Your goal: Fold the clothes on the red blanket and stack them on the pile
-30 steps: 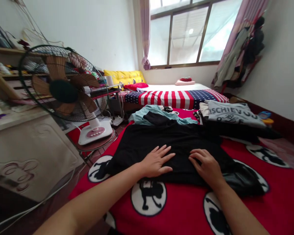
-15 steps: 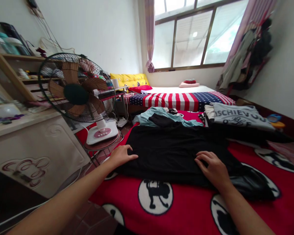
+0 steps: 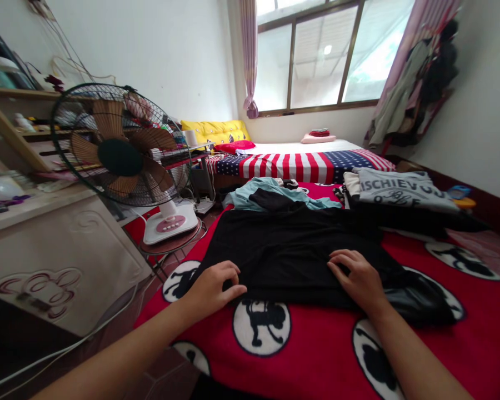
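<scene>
A black garment point(image 3: 287, 253) lies spread out on a red blanket point(image 3: 308, 355) printed with white circles and dark animal figures. At the garment's near left edge is my left hand point(image 3: 216, 286), its fingers bent and the thumb standing apart from them, with nothing visible between. My right hand point(image 3: 358, 278) rests on the garment's right half, fingers loosely curved and thumb apart; no cloth shows gripped in it. A shiny black part point(image 3: 419, 304) of the garment sticks out to the right of that hand. Light blue clothing point(image 3: 260, 191) lies crumpled beyond the garment.
A grey lettered shirt point(image 3: 400, 188) tops a pile of clothes at the right. On the left, a fan point(image 3: 120, 158) stands on a round stool beside a pale cabinet point(image 3: 66, 250). Behind is another bed with a star-and-stripe cover point(image 3: 291, 166); clothes point(image 3: 404, 100) hang by the window.
My left hand has moved right and nearer to me along the garment's near left edge. My right hand has barely moved on the cloth. The view has shifted slightly.
</scene>
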Motion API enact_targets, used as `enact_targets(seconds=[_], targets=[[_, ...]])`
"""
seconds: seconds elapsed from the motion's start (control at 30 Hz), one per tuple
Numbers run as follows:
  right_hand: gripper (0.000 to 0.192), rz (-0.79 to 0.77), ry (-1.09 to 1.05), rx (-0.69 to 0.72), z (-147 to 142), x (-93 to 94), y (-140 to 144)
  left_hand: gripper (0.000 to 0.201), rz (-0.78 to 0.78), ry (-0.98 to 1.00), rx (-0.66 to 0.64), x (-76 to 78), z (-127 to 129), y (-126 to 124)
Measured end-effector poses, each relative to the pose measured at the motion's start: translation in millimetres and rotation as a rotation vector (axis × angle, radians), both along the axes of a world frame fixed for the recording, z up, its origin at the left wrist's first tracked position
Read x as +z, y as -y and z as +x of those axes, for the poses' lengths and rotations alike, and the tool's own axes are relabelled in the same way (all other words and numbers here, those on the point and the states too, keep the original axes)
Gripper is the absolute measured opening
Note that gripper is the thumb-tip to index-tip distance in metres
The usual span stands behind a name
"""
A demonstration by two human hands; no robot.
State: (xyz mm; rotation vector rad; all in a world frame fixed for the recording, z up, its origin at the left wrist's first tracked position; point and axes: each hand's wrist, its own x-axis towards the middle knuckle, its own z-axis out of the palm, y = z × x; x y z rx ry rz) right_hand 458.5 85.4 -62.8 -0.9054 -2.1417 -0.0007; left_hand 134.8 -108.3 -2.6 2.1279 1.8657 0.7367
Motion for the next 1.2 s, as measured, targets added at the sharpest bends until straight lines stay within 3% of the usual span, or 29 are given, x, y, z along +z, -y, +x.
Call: enact_targets(seconds=[0.07, 0.2, 0.27, 0.37, 0.5, 0.67, 0.8, 0.9, 1.0, 1.1, 1.2], targets=[[0.017, -0.003, -0.009, -0.002, 0.2, 0.3, 0.3, 0.015, 0.016, 0.109, 0.031, -1.2, -2.5, -5.0], [0.016, -0.016, -0.015, 0.006, 0.8, 0.3, 0.2, 0.049, -0.012, 0.212, -0.019, -2.3, -9.7, -9.8], [0.016, -0.02, -0.017, 0.008, 0.7, 0.1, 0.1, 0.054, -0.01, 0.179, -0.026, -1.3, -14.5, -12.3], [0.017, -0.03, -0.014, 0.008, 0.4, -0.2, 0.0, 0.042, 0.122, 0.151, 0.044, 2.5, -26.2, -23.2], [0.017, -0.034, -0.014, 0.001, 0.7, -0.3, 0.0, 0.025, 0.275, 0.279, 0.287, 2.4, -52.5, -53.7], [0.017, -0.029, -0.016, 0.004, 1.7, -0.3, 0.3, 0.018, 0.184, 0.313, 0.407, -17.6, -86.9, -86.7], [0.017, -0.036, -0.016, 0.009, 1.7, 0.5, 0.8, 0.022, 0.185, 0.271, 0.485, -20.5, -99.0, -89.4], [0.018, -0.034, -0.018, 0.005, 1.1, 1.5, 1.0, 0.026, 0.255, 0.212, 0.516, -7.2, -84.5, -80.8], [0.018, -0.029, -0.019, -0.008, 0.5, 2.0, 1.1, 0.022, 0.286, 0.157, 0.362, 1.2, -45.4, -67.2], [0.019, -0.029, -0.018, -0.008, 0.9, 1.0, 0.9, 0.018, 0.236, 0.109, 0.063, -9.6, -4.2, -54.1], [0.017, -0.038, -0.026, -0.028, 3.1, -1.6, -0.8, 0.01, 0.216, 0.037, 0.094, -29.7, 11.5, -47.0]])
